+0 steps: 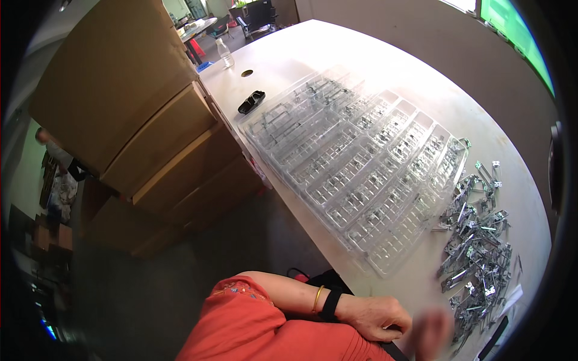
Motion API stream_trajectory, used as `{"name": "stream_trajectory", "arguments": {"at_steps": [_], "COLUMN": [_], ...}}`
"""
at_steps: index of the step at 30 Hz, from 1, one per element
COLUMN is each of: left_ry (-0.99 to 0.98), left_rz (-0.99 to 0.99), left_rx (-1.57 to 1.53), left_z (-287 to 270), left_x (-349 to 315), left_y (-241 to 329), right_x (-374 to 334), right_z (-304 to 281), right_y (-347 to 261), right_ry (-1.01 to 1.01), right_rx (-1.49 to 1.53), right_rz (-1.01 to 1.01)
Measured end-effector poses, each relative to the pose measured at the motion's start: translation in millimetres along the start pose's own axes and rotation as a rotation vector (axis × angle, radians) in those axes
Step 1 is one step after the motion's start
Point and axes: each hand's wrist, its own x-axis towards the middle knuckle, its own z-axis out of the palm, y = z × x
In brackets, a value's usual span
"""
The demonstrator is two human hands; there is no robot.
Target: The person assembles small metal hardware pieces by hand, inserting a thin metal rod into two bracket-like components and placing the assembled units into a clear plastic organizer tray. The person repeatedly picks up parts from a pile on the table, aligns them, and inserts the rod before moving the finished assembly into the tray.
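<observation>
My left hand point(379, 317) rests at the near edge of the white table point(494, 129), its fingers curled in. What they hold, if anything, is hidden. Just right of it, my right hand point(432, 332) is smeared by motion, so its fingers cannot be read. It is beside the near end of a loose pile of small silvery metal brackets point(478, 259). Beyond both hands lies a clear plastic tray point(385, 265) with long compartments, many of them holding small metal parts. A gold bangle point(318, 299) and a black band point(330, 304) circle my left wrist.
Stacked brown cardboard boxes point(120, 78) stand left of the table. On the far left part of the tabletop are a black object point(251, 102) and a clear bottle point(225, 54). A white slip point(512, 298) lies by the pile. A person point(57, 153) is at far left.
</observation>
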Motion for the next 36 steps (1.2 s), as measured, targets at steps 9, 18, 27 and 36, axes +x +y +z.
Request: {"name": "stream_trajectory", "arguments": {"at_steps": [9, 18, 27, 36], "left_ry": [-0.050, -0.005, 0.001, 0.105], "left_rz": [-0.016, -0.058, -0.122, -0.147], "left_rx": [0.159, 0.185, 0.218, 0.389], "left_z": [8, -2, 0, 18], "left_x": [-10, 4, 5, 6], "left_y": [-37, -35, -26, -24], "right_x": [0, 6, 1, -14], "right_z": [9, 3, 1, -3], "right_y": [-6, 4, 5, 8], "right_ry": [0.003, -0.013, -0.025, -0.036], "right_rx": [-0.353, -0.387, -0.446, -0.419], "right_rz": [-0.260, -0.352, -0.382, -0.382]}}
